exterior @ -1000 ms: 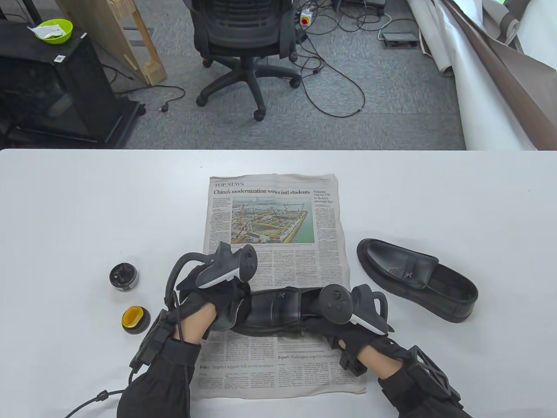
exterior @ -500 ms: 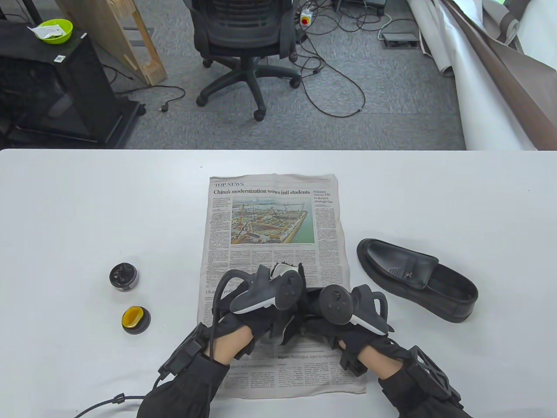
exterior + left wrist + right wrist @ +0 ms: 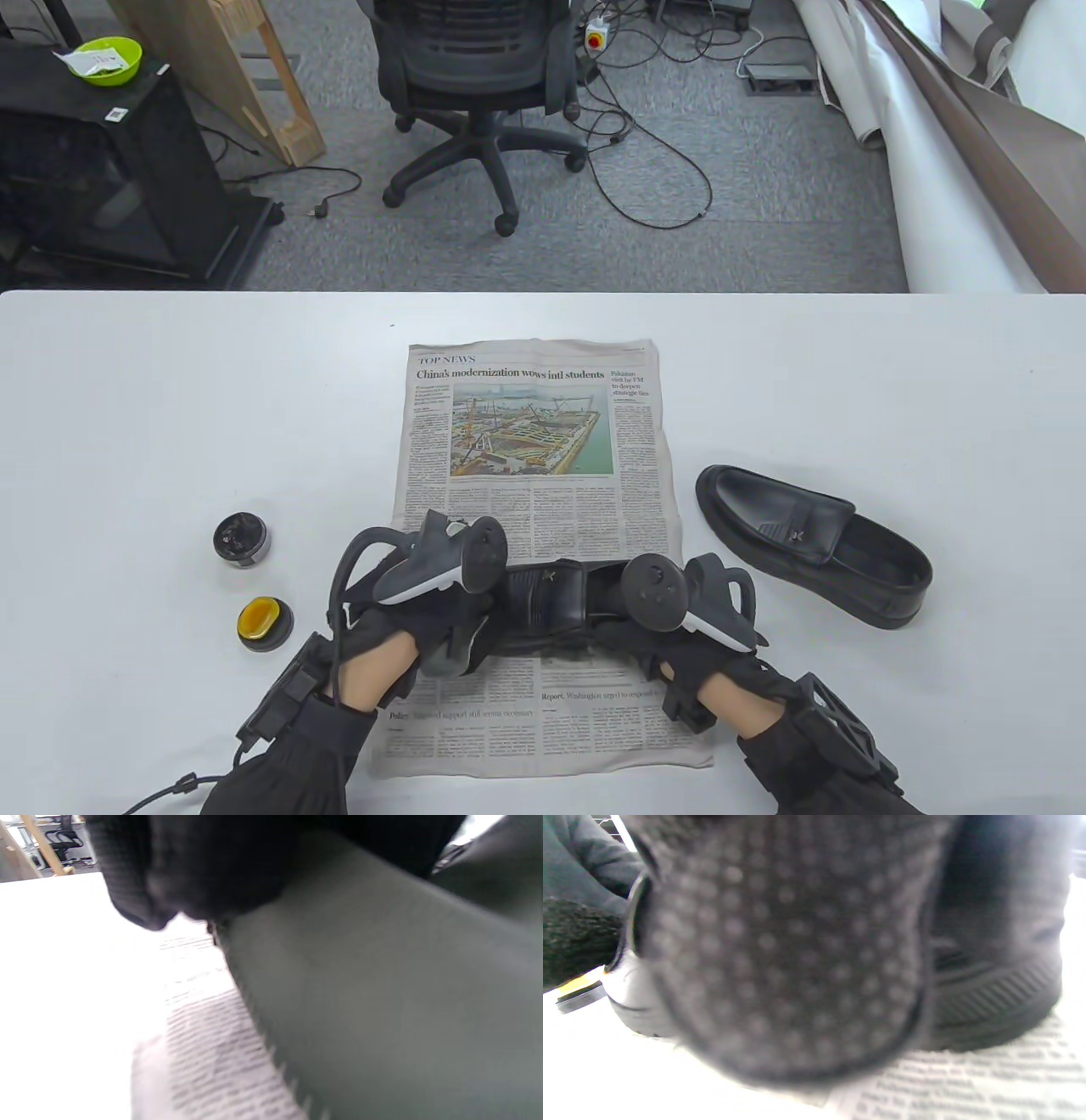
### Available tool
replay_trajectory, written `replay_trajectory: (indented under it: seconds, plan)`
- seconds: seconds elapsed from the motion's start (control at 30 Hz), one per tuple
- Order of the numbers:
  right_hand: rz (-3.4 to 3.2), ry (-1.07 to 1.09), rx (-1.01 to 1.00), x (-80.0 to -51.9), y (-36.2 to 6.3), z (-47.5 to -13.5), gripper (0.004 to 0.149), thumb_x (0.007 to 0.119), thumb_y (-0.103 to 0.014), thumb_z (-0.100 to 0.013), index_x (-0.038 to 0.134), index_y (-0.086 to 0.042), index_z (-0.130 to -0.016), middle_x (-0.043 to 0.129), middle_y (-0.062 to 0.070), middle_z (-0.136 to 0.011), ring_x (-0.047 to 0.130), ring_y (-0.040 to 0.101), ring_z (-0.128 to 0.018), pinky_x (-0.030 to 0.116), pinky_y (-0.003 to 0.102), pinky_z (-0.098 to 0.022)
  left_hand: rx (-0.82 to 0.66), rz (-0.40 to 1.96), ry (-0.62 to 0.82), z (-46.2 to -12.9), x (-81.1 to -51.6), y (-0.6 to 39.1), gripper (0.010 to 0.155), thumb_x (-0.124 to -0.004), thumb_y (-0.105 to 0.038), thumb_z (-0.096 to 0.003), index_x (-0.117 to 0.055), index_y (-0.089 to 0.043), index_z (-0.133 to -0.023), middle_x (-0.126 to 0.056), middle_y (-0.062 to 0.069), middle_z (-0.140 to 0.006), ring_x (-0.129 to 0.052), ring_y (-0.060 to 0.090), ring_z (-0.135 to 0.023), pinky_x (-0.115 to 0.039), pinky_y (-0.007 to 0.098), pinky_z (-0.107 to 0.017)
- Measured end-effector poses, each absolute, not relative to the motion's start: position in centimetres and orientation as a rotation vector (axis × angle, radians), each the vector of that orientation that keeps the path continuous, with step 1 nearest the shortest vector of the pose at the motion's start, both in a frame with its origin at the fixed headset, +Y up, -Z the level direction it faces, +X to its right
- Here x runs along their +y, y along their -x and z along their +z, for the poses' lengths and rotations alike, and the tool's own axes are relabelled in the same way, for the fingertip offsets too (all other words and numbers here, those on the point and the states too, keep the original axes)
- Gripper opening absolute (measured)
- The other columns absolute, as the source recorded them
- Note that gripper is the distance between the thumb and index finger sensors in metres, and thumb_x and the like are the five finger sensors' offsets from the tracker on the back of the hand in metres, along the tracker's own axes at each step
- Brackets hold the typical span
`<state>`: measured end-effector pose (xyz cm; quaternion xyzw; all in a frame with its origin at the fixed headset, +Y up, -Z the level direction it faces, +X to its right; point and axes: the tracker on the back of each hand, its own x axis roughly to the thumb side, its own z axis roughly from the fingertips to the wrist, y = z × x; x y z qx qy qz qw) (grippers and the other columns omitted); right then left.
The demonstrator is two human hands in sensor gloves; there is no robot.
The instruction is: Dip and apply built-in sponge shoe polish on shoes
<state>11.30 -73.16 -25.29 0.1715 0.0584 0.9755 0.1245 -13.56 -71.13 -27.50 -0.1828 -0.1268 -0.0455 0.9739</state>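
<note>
A black loafer (image 3: pixel 543 597) lies across the newspaper (image 3: pixel 530 424), toe to the left. My left hand (image 3: pixel 454 624) grips a grey cloth (image 3: pixel 443 652) against the toe. In the left wrist view the cloth (image 3: pixel 382 984) fills the frame under my gloved fingers (image 3: pixel 191 866). My right hand (image 3: pixel 624 632) holds the loafer at its heel end; its dotted fingers (image 3: pixel 780 942) press the shoe's heel (image 3: pixel 1001 984). The open polish tin (image 3: pixel 242 539) and its lid with the yellow sponge (image 3: pixel 265 624) sit left of the paper, apart from both hands.
A second black loafer (image 3: pixel 814 543) lies on the white table (image 3: pixel 170 407) right of the newspaper, close to my right hand. Beyond the far table edge stand an office chair (image 3: pixel 475 76) and loose cables on the floor.
The left hand with the cloth swept right over the loafer's upper half a second ago, then came back left to the toe. The right hand and the shoe stayed put.
</note>
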Motion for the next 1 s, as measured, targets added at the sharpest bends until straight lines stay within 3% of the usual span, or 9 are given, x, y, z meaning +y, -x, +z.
replay_trajectory:
  seconds: [0.13,0.27,0.43,0.63,1.0]
  plan:
    - [2.845,-0.496,0.168,-73.2,-11.3,-25.3,0.045,0.093,-0.05,-0.03,0.097,-0.023,-0.066,0.104,0.002,-0.052,0.11,-0.004,-0.002,0.099,0.026,-0.019,-0.194,-0.08,0.391,-27.2,-71.1,14.8,0.055,-0.084,-0.048,-0.0431,-0.075,-0.03,-0.094,-0.102,-0.005,-0.051,-0.099,0.007,-0.018,-0.087,0.043,-0.053]
    - [2.845,-0.491,0.165,-73.2,-11.3,-25.3,0.045,0.093,-0.05,-0.03,0.097,-0.023,-0.066,0.104,0.002,-0.052,0.11,-0.004,-0.002,0.099,0.026,-0.02,-0.21,-0.15,0.274,-26.5,-70.0,13.7,0.054,-0.086,-0.049,-0.0424,-0.077,-0.03,-0.093,-0.103,-0.005,-0.049,-0.099,0.006,-0.017,-0.088,0.041,-0.053]
    - [2.845,-0.493,0.163,-73.2,-11.3,-25.3,0.045,0.093,-0.05,-0.03,0.097,-0.023,-0.066,0.104,0.002,-0.052,0.11,-0.004,-0.002,0.099,0.025,-0.02,-0.38,0.052,0.191,-25.0,-68.3,9.2,0.055,-0.085,-0.049,-0.0421,-0.076,-0.031,-0.093,-0.103,-0.005,-0.049,-0.099,0.007,-0.018,-0.087,0.042,-0.053]
    - [2.841,-0.502,0.166,-73.2,-11.3,-25.3,0.045,0.093,-0.05,-0.03,0.097,-0.023,-0.066,0.104,0.002,-0.052,0.11,-0.004,-0.002,0.099,0.025,-0.019,-0.515,0.048,0.177,-24.1,-69.3,4.0,0.058,-0.085,-0.05,-0.0409,-0.072,-0.032,-0.095,-0.102,-0.005,-0.05,-0.099,0.006,-0.018,-0.087,0.041,-0.054]
    - [2.838,-0.518,0.182,-73.2,-11.3,-25.4,0.045,0.093,-0.05,-0.03,0.097,-0.023,-0.066,0.104,0.002,-0.052,0.11,-0.004,-0.001,0.099,0.025,-0.019,-0.482,0.008,0.185,-23.8,-70.1,5.5,0.06,-0.087,-0.049,-0.0409,-0.071,-0.03,-0.096,-0.103,-0.005,-0.05,-0.099,0.007,-0.017,-0.088,0.042,-0.052]
